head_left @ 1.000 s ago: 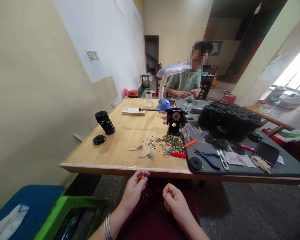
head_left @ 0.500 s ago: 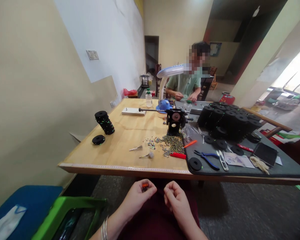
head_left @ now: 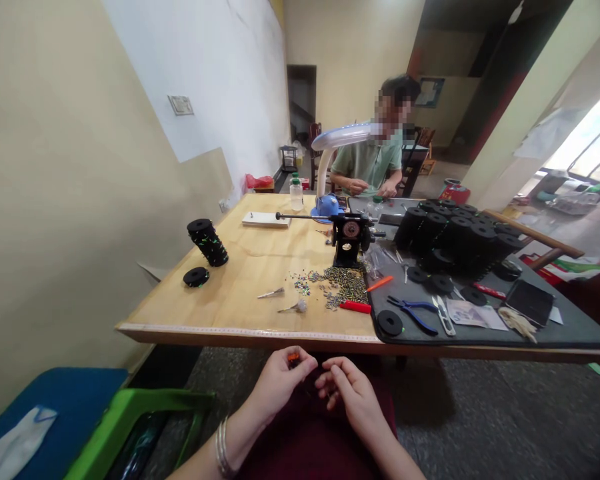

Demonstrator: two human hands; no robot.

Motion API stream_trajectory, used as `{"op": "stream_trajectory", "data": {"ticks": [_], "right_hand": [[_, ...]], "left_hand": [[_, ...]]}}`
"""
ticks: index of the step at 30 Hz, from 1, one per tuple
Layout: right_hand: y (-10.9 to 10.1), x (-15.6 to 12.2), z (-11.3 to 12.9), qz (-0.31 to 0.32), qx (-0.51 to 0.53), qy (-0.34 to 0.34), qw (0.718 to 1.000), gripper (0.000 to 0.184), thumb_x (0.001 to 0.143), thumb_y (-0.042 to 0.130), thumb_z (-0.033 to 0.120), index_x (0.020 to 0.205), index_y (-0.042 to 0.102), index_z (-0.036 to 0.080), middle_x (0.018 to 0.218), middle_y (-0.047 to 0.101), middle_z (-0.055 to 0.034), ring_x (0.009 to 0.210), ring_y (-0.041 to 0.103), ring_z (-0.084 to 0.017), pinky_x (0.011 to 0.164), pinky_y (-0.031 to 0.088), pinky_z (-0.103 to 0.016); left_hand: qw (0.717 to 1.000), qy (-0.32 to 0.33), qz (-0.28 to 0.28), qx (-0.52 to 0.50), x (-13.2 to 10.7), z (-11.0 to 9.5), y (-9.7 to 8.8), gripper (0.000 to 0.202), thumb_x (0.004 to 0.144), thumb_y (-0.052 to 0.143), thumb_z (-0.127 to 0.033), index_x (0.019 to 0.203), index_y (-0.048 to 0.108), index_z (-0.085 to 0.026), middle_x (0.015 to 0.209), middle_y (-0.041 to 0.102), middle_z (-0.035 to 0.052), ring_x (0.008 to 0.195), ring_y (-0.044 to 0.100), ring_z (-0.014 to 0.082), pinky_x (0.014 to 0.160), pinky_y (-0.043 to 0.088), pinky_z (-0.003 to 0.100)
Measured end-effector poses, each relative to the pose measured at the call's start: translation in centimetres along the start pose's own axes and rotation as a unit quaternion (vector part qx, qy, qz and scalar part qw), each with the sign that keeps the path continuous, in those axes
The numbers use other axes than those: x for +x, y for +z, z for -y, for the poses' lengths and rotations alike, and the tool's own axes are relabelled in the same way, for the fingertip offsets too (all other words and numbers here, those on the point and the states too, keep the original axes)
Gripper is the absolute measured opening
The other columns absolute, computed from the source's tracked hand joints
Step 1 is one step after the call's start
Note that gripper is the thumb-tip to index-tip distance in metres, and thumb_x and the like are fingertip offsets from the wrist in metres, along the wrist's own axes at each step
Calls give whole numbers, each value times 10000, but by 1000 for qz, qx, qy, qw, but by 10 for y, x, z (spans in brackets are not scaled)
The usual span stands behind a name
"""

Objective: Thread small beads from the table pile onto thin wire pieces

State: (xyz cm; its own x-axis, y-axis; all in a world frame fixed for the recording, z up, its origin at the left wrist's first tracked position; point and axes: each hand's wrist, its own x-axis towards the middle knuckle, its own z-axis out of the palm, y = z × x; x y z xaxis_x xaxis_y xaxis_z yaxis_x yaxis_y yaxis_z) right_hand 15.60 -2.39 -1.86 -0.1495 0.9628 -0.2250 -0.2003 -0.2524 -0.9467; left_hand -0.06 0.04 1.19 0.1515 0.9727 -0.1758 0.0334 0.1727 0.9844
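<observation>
Just beyond the table's near edge, over my lap, my left hand (head_left: 286, 377) is closed, thumb against fingers, round a small orange and dark piece (head_left: 293, 360). Only its top shows between the fingers; its kind is unclear. A short gap to the right, my right hand (head_left: 349, 387) faces it with curled fingers parted, and no object shows between them. On the table ahead lie two small pale-tipped pieces (head_left: 294, 307), a heap of tiny metal parts (head_left: 347, 287) and a red-handled tool (head_left: 355, 307).
A black winding device (head_left: 350, 240) with a long rod stands mid-table by a blue desk lamp (head_left: 325, 205). Black foam spools (head_left: 209, 243) stand left; many more (head_left: 445, 233) crowd the grey mat with pliers (head_left: 414, 313) and snips (head_left: 444, 316). A person (head_left: 370, 163) sits opposite. A green stool (head_left: 130, 413) is at left.
My right hand's fingers have loosened from a pinch and spread somewhat. My left hand has risen slightly, still round the orange and dark piece. The view has shifted a little.
</observation>
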Motion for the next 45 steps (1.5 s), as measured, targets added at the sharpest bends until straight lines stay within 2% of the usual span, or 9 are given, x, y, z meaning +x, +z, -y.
{"op": "stream_trajectory", "data": {"ticks": [4, 9, 15, 19, 21, 27, 32, 38, 45], "right_hand": [[3, 6, 7, 42, 5, 0, 999, 419, 738, 634, 547, 895, 561, 165, 712, 659, -40, 561, 583, -141, 504, 449, -244], [8, 9, 5, 58, -98, -24, 993, 271, 784, 612, 428, 727, 514, 182, 459, 518, 62, 398, 402, -76, 426, 297, -193], [2, 12, -7, 43, -98, -32, 994, 325, 761, 614, 462, 646, 449, 207, 403, 386, 105, 359, 292, -61, 397, 197, -199], [-3, 16, -14, 25, -57, -29, 998, 409, 725, 622, 561, 649, 425, 211, 380, 354, 117, 348, 245, -51, 396, 149, -202], [-5, 17, -17, 18, -47, -24, 998, 433, 715, 622, 591, 655, 426, 209, 367, 330, 125, 345, 221, -47, 395, 132, -201], [-5, 15, -15, -9, -11, -9, 1000, 475, 669, 655, 625, 653, 439, 203, 342, 292, 136, 335, 173, -36, 387, 103, -188], [-3, 14, -16, -13, 38, -1, 999, 484, 656, 667, 633, 670, 445, 203, 318, 305, 140, 318, 148, -27, 359, 104, -173], [-8, 13, -21, -10, 60, -4, 998, 461, 678, 674, 606, 708, 444, 208, 315, 317, 144, 302, 145, -26, 341, 93, -163], [-3, 7, -17, 3, 90, -20, 996, 415, 724, 663, 563, 750, 451, 206, 321, 332, 149, 295, 166, -26, 334, 131, -157]], "left_hand": [[997, 34, 3, 66, -1, 0, 1, 241, 734, 647, -361, 616, 624, -152, 560, 621, 13, 563, 540, 148, 578, 412, 237], [980, 89, -4, 176, -2, -2, -1, 184, 772, 600, -286, 645, 649, -162, 630, 665, 35, 606, 576, 170, 592, 422, 243], [904, 181, -104, 373, 19, -22, -51, 186, 831, 527, -311, 759, 651, -193, 727, 682, 58, 694, 613, 210, 660, 427, 281], [820, 96, -170, 537, 50, -38, -102, 231, 859, 467, -316, 962, 623, -180, 855, 691, 89, 782, 633, 232, 685, 428, 297], [808, 72, -168, 560, 64, -42, -118, 229, 834, 500, -302, 955, 635, -162, 854, 701, 101, 801, 635, 244, 690, 426, 305], [783, 71, -177, 592, 83, -54, -118, 326, 732, 630, -361, 996, 657, -172, 951, 704, 124, 995, 562, 321, 846, 380, 404], [793, 130, -142, 578, 96, -55, -90, 256, 753, 610, -251, 1000, 652, -196, 1178, 628, 102, 1162, 456, 274, 980, 286, 401], [838, 149, -124, 511, 112, -52, -78, 126, 769, 535, -138, 747, 656, -164, 876, 690, 109, 952, 577, 250, 868, 383, 377], [925, 137, -58, 351, 66, -45, -65, 173, 814, 529, -337, 757, 545, -174, 666, 669, 22, 586, 609, 145, 553, 469, 245]]}}
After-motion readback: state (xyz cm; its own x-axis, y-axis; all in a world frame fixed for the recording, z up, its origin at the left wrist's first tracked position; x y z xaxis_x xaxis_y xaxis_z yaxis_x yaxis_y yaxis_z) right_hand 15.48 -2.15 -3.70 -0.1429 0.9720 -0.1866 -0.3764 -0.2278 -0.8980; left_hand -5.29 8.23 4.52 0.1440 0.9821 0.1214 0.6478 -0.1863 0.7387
